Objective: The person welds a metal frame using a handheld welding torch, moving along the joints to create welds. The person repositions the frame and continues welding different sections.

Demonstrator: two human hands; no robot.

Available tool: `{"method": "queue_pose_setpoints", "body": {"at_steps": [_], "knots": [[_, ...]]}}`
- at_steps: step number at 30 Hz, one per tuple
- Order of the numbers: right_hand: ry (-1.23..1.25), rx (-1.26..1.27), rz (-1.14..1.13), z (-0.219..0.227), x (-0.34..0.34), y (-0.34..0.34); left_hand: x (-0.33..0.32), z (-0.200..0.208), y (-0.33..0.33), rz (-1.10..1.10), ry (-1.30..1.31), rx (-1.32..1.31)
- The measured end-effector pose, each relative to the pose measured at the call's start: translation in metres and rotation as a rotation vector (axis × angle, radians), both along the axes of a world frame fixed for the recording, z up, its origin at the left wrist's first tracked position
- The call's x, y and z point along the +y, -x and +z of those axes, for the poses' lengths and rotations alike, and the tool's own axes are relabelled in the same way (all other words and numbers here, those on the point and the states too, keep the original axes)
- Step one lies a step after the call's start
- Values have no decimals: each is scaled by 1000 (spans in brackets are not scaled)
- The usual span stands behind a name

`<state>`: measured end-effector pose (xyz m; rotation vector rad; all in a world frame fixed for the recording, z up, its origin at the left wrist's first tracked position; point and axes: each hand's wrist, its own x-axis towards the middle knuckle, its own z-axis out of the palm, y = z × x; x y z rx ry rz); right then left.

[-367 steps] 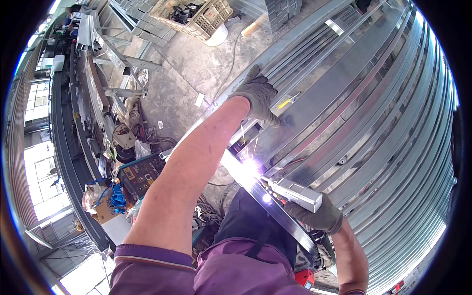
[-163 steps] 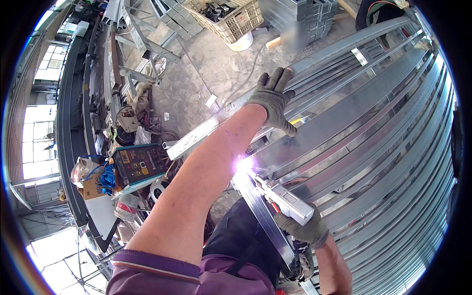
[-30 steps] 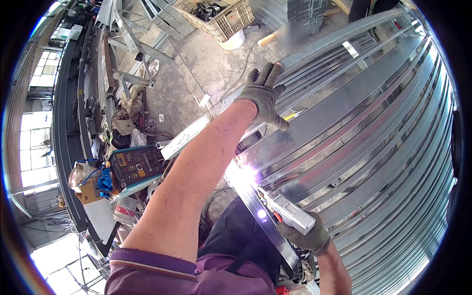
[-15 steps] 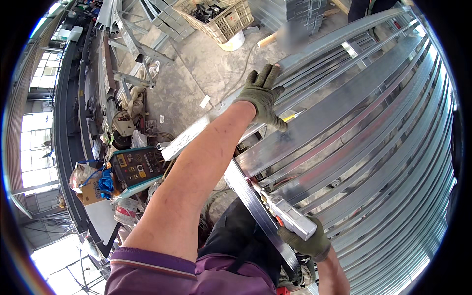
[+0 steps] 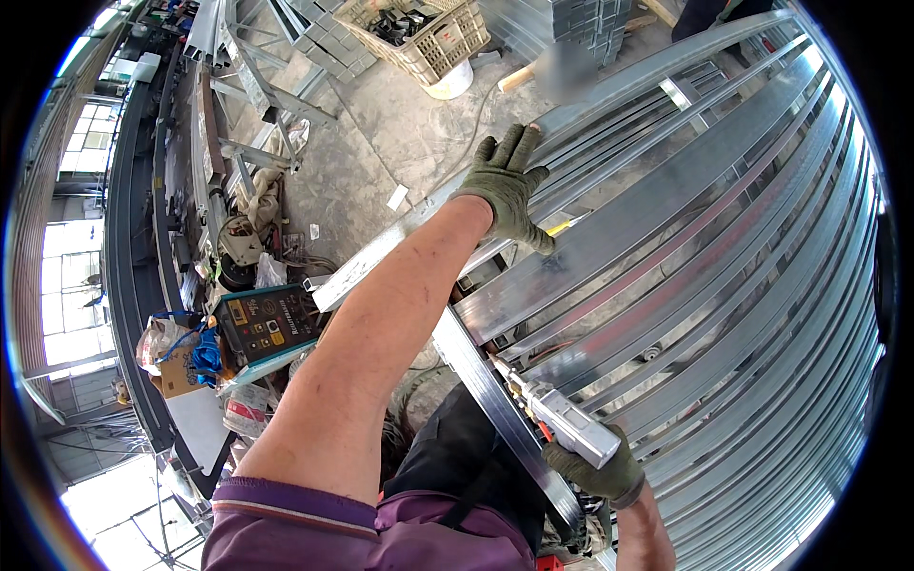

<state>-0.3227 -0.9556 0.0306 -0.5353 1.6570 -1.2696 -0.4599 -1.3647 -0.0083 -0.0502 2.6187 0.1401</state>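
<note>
My left hand (image 5: 503, 187), in a green glove, rests with fingers spread over the long galvanized edge tube (image 5: 590, 107) and the thin rails beside it. My right hand (image 5: 605, 473), gloved alike, is closed round a silver, boxy welding gun (image 5: 571, 425). The gun's narrow nozzle points up and left, close to where a wide flat metal bar (image 5: 609, 252) meets the frame's end tube (image 5: 481, 381). Whether the nozzle tip touches the metal I cannot tell. An orange-red part shows on the gun's underside, near my fingers.
Many parallel metal bars (image 5: 762, 381) fill the right side. A dark control box (image 5: 271, 324) with knobs stands left of my forearm. Beyond lie a beige plastic crate (image 5: 443, 43) of black parts, stacked metal tubes (image 5: 586, 29) and cables. Another person's legs (image 5: 709, 19) show at the top right.
My right hand and the welding gun have shifted slightly down and right. My left hand has stayed nearly in place. The other person's legs at the top right have moved.
</note>
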Motion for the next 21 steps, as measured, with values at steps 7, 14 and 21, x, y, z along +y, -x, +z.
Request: {"method": "queue_pose_setpoints", "body": {"at_steps": [7, 14, 21], "knots": [[29, -20, -8, -10, -5, -5, 1, -6, 1, -2, -7, 14], [53, 45, 27, -12, -11, -2, 0, -5, 1, 0, -4, 15], [-25, -76, 4, -20, -16, -2, -6, -16, 3, -10, 20, 51]]}}
